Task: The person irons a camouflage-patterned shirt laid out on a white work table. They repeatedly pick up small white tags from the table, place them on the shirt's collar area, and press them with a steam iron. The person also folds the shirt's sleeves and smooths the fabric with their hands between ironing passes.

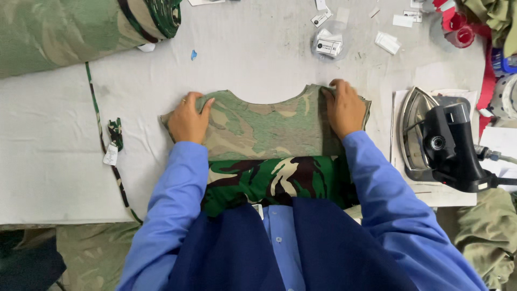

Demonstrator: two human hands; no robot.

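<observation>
The camouflage garment piece (264, 129) is being pressed flat at table centre, pale reverse side up, its darker lower part partly hidden by the blue sleeves. The left hand (188, 119) is being laid at the piece's 9 o'clock edge, fingers curled on the cloth; a true pinch cannot be confirmed. The right hand (343, 108) is being held at 2 o'clock, fingertips tucked over the folded corner. A black iron (441, 143) is resting at 3 o'clock. A fabric roll (81, 29), cut off by the frame, is lying at 10 o'clock. Small labels (329, 46) are lying at 12 o'clock, too small to make out.

Light blue long sleeves, buttoned shirt, dark navy vest; ring on left grip (188, 119).
</observation>
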